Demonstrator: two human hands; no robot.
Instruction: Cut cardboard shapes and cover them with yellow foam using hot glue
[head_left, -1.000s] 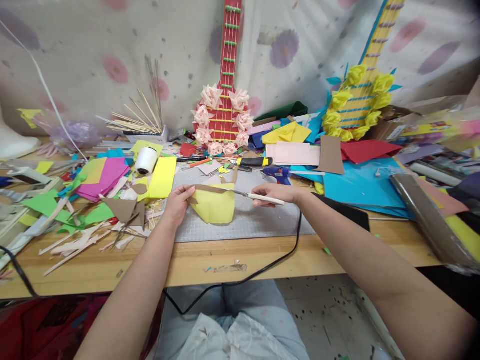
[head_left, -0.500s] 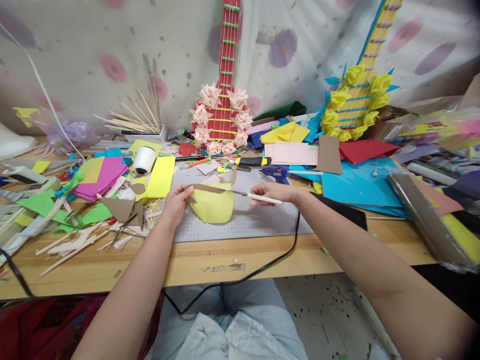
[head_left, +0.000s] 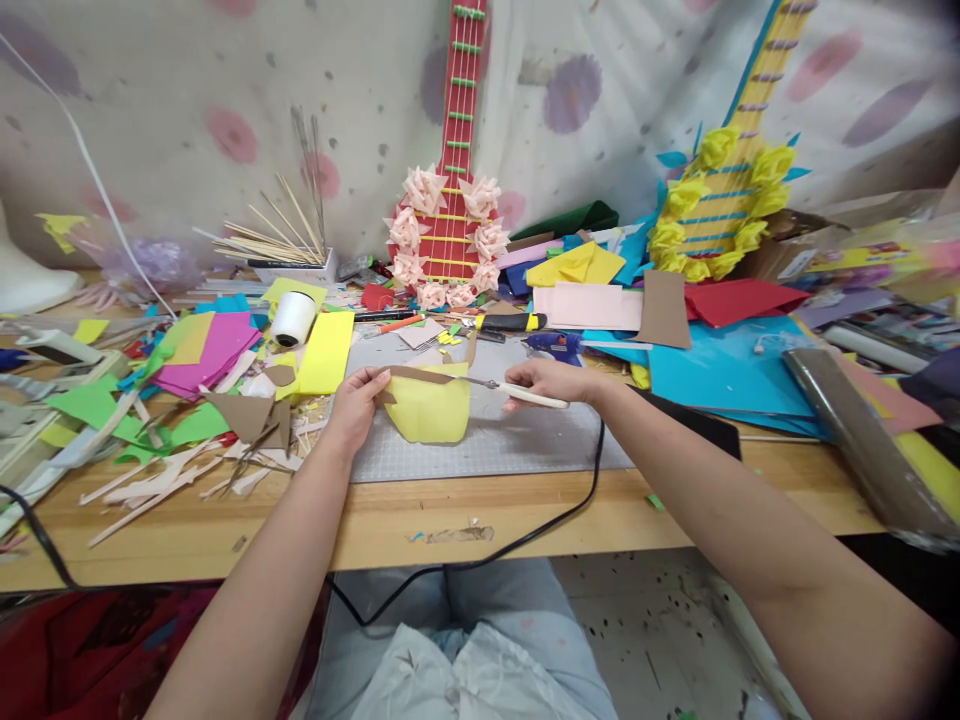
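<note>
A pale yellow paper piece (head_left: 429, 410) with a brown strip (head_left: 420, 375) along its top edge is pinched at its left end by my left hand (head_left: 362, 398). My right hand (head_left: 541, 384) grips white-handled scissors (head_left: 538, 397). Their blades point left and meet the upper right edge of the piece; how far apart the blades are is hard to tell. Under both hands lies a grey cutting mat (head_left: 495, 450). A blue glue gun (head_left: 553, 345) rests just behind my right hand.
Paper scraps (head_left: 161, 480) cover the left side. Behind stand a red paper guitar (head_left: 448, 240) with pink flowers and a yellow one (head_left: 716, 215). Blue sheets (head_left: 731, 370) and a brown wrapped bar (head_left: 855, 435) lie right. A black cable (head_left: 555, 520) crosses the front edge.
The scissor blades have moved slightly left along the brown strip, and the strip's cut right end now stands up behind the blades. My left hand keeps its hold.
</note>
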